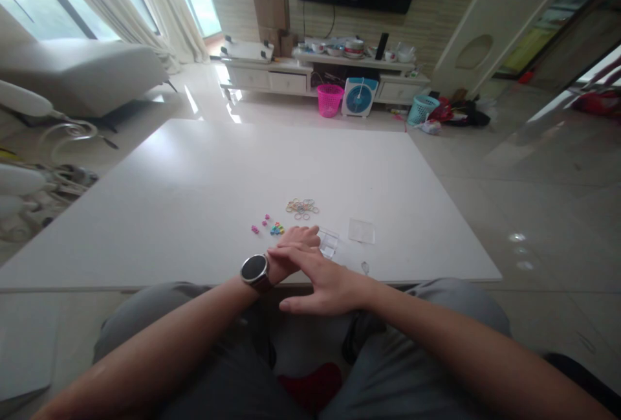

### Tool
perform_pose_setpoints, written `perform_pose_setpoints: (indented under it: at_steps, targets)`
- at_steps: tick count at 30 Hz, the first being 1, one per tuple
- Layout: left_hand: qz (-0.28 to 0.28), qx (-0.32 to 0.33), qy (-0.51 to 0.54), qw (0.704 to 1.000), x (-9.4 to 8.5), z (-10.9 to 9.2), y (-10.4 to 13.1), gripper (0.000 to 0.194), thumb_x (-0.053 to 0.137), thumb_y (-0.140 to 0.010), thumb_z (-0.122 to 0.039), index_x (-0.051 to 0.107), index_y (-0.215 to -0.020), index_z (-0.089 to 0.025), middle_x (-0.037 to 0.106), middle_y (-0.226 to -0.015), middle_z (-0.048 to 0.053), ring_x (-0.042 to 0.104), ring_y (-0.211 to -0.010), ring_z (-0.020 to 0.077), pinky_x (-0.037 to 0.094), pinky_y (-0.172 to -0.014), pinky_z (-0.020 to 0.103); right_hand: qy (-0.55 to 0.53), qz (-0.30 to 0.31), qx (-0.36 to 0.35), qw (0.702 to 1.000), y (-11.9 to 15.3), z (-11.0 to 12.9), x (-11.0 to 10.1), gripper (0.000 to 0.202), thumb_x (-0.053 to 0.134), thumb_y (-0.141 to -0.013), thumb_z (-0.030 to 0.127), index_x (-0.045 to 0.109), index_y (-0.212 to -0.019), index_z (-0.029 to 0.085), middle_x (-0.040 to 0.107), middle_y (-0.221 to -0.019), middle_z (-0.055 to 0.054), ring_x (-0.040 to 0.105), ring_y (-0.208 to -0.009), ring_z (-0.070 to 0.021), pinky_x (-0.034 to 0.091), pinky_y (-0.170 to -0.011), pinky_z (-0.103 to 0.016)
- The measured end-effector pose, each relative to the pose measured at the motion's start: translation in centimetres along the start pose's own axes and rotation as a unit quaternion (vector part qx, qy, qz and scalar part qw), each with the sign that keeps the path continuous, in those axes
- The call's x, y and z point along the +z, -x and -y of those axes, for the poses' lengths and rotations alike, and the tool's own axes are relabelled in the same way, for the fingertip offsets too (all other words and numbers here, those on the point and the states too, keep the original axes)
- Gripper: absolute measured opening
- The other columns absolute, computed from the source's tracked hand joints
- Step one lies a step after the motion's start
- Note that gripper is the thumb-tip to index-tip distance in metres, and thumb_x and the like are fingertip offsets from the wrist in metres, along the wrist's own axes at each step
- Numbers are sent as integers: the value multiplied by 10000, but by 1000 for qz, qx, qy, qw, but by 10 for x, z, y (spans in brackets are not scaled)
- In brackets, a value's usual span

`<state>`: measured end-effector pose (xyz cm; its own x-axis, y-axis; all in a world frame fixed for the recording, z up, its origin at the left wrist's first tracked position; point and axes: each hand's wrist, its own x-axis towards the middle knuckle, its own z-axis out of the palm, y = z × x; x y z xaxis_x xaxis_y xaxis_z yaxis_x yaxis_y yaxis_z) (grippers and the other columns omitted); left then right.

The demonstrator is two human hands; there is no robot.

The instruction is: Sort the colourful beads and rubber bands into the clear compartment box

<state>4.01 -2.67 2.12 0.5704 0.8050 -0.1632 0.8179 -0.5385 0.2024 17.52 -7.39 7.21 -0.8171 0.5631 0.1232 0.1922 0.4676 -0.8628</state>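
Note:
My left hand (299,237), with a round dark-faced watch (255,269) on its wrist, is over the table's near edge with its fingers curled in. Nothing shows in it, though part of it is covered. My right hand (327,285) lies across the back of the left hand, fingers stretched out and thumb apart, holding nothing. Just beyond the left hand are small colourful flower-shaped pieces (277,229) and pink ones (255,230). A loose group of thin coloured rings (301,207) lies farther out. Beside the hands sits a clear divided box (328,243), partly hidden.
On the white table (233,167), a clear flat square piece (361,231) lies right of the box, and a small clear item (365,267) is near the front edge. Across the floor stand a pink basket (330,101), a blue fan (359,98) and a low cabinet (288,82).

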Motion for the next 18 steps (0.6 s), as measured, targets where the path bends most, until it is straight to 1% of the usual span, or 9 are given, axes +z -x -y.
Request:
perform_pose_setpoints:
  at_steps: [4, 7, 10, 12, 15, 18]
  targets:
    - [35, 10, -47, 998, -7, -4, -1, 207, 510, -892, -247, 669, -803, -150, 611, -873, 66, 519, -681, 147, 353, -597, 286, -25, 9, 7, 1000, -1, 2, 3, 748, 717, -824, 378, 382, -1480, 247, 521, -1428, -105, 468, -1322, -257, 351, -1122, -454]
    - [47, 23, -72, 996, -6, 0, -5, 186, 514, -865, -197, 671, -788, -135, 606, -839, 73, 507, -621, 133, 335, -562, 287, -40, 18, 6, 999, -2, 3, 2, 757, 732, -809, 376, 393, -1473, 244, 538, -1402, -102, 483, -1304, -253, 369, -1110, -440]
    - [43, 35, -77, 996, -2, 4, -8, 179, 510, -858, -169, 669, -785, -130, 607, -834, 77, 512, -600, 127, 327, -551, 284, -55, 28, -1, 998, -2, 2, -1, 758, 743, -802, 376, 400, -1467, 257, 536, -1405, -94, 477, -1316, -245, 367, -1117, -429]
    - [40, 33, -69, 996, -1, 5, -8, 179, 517, -868, -185, 666, -787, -131, 608, -830, 76, 511, -593, 126, 330, -550, 282, -61, 28, 0, 998, -1, 2, -2, 759, 744, -805, 365, 395, -1471, 268, 521, -1426, -92, 462, -1334, -244, 352, -1131, -436]
    - [30, 30, -66, 997, 2, 5, -9, 178, 533, -871, -205, 666, -779, -131, 611, -836, 78, 519, -608, 133, 338, -555, 283, -69, 16, 0, 997, -1, 1, -1, 757, 740, -811, 341, 386, -1476, 263, 488, -1461, -98, 438, -1359, -240, 334, -1149, -438]
    - [24, 34, -83, 996, 7, 7, -10, 195, 508, -867, -164, 672, -767, -131, 613, -831, 84, 523, -604, 141, 328, -546, 288, -71, 9, -1, 997, 0, 1, 1, 749, 744, -807, 331, 400, -1467, 247, 485, -1457, -103, 433, -1361, -236, 334, -1153, -426]
